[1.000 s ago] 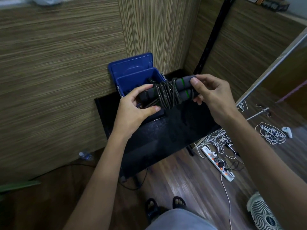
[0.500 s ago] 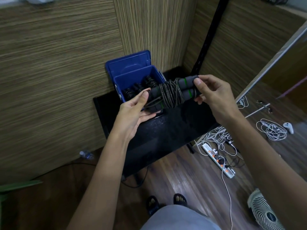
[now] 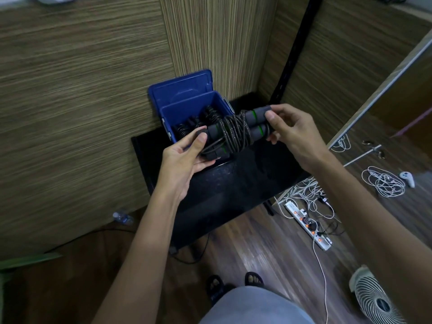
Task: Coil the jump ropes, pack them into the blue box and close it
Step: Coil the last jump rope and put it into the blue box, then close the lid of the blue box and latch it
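Head view showed coiled jump rope (image 3: 236, 133), grey foam handles with green bands, dark cord wound round its middle, gripped at each end by left hand (image 3: 184, 157) and right hand (image 3: 293, 132), held just before open blue box (image 3: 187, 106) on black table (image 3: 233, 183)
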